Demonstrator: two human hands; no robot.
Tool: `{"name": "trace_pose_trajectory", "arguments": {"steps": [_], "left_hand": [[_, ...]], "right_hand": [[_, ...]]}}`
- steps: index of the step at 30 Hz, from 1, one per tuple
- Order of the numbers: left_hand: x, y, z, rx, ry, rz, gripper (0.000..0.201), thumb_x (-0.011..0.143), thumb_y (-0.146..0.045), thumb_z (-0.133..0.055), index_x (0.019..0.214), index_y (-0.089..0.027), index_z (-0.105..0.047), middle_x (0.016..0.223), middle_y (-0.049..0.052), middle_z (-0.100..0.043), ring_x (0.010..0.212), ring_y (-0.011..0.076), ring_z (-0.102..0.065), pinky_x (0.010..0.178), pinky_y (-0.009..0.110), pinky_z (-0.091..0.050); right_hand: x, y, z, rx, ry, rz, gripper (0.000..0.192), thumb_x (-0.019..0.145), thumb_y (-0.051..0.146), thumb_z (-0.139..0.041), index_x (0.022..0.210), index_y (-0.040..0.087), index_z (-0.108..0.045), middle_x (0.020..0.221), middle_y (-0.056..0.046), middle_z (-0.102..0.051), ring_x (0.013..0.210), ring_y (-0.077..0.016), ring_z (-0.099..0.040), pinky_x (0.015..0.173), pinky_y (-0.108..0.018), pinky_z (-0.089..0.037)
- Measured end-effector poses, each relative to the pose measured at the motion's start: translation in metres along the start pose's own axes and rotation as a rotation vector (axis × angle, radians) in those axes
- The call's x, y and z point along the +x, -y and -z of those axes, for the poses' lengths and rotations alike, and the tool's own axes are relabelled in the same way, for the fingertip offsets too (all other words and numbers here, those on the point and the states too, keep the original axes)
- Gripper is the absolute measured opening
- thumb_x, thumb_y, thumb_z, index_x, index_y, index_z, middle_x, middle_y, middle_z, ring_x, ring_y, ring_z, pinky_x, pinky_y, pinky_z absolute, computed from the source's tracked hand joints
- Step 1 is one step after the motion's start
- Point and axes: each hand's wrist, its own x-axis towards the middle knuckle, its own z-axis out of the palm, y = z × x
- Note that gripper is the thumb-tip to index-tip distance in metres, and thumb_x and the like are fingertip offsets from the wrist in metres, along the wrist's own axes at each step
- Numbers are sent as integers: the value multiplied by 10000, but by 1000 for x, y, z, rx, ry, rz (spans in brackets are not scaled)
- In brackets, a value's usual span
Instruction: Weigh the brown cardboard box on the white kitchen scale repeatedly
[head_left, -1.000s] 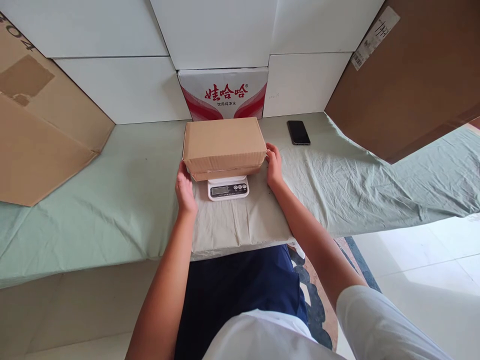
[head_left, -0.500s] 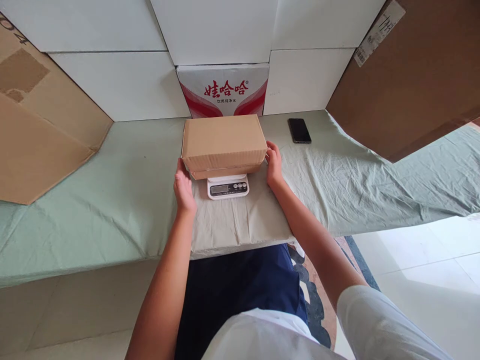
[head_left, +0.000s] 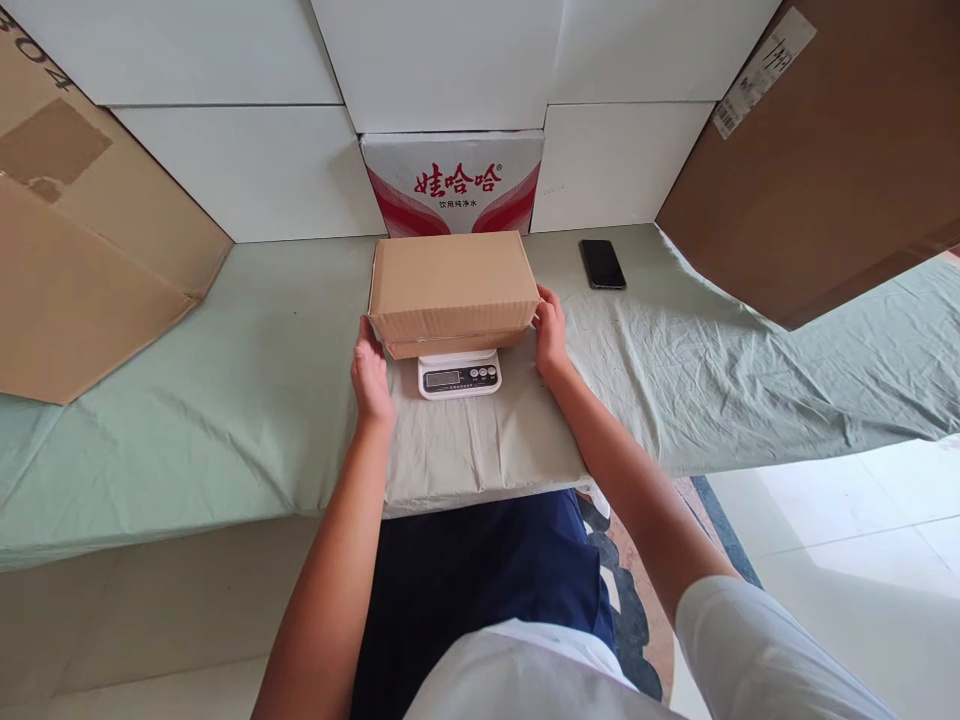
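On the table [head_left: 225, 400], dead centre, we see a closed cardboard box [head_left: 453, 285] sitting on a small white kitchen scale [head_left: 459, 374] (display and buttons poke out in front, reading too small to tell). We have our left hand [head_left: 371, 372] against the box's left end and our right hand [head_left: 550, 330] against its right end, both touching the cardboard; the fingers of each hand lie loosely curved and flat along the sides, pressing in from either end, not curled into a closed grip. Whether the box rests fully on the scale we cannot tell. A pale green sheet covers the table. Behind the box stands a white carton with red print [head_left: 452, 183], just beside it. A black phone [head_left: 602, 264] lies flat to the right, apart from our right hand. Large brown cardboard sheets lean at far left [head_left: 75, 270] and far right [head_left: 840, 150].
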Motion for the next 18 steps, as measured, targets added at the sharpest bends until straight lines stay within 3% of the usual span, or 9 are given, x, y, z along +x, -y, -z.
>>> {"name": "trace_pose_trajectory", "arguments": {"steps": [7,18], "left_hand": [[1,0,0,-10,6,1,933,824,-905,-469,1554,-328,-533,1763,65,-332,1652,255,-288,1337,397,-270],[0,-1,1,2,12,-14,931,854,-885,-450,1567,-291,-519,1761,89,-336,1653,268,-284,1341,407,-270]], "right_hand": [[-3,7,-3,18,-4,-38,382,871,473,-537,1195,301,-642,1443,-12,-644,1416,-247,-542,1226,-494,-453],[-3,4,-2,31,-1,-44,380,864,503,-558,1163,288,-649,1413,-18,-652,1372,-243,-564,1203,-478,-476]]}}
